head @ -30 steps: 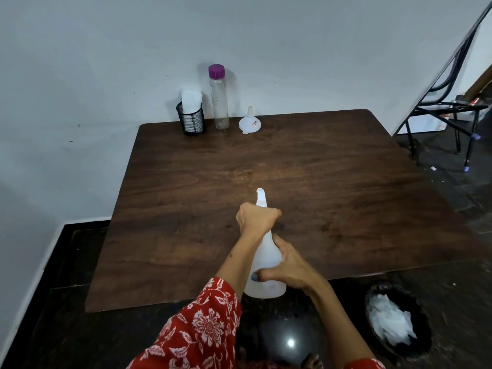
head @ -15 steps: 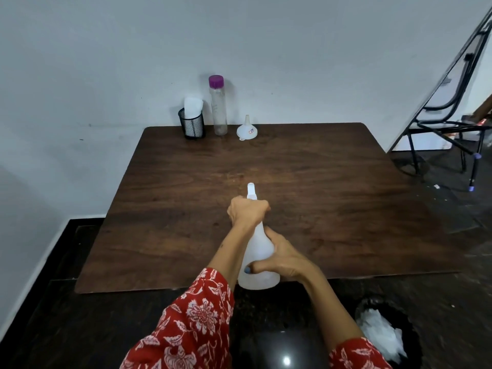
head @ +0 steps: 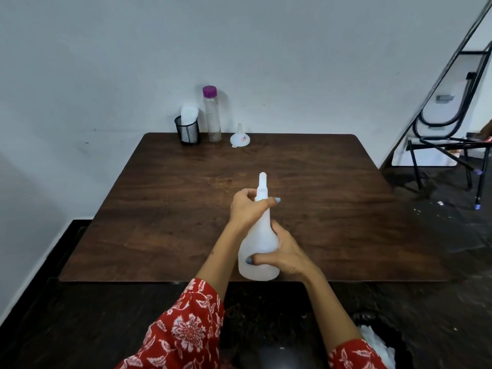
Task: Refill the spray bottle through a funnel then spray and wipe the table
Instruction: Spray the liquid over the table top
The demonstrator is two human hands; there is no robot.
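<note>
Black mesh cup [head: 188,132] at table's far edge, folded chairs [head: 452,123] against right wall, bin [head: 378,339] on floor.

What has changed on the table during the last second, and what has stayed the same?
Little has changed. The left hand holds the neck of the spray bottle as before, but its thumb now points out to the right. The right hand keeps its grip on the body. The bottle stays upright at the near edge of the table. The funnel, the purple-capped bottle and the mesh cup have not moved.
</note>
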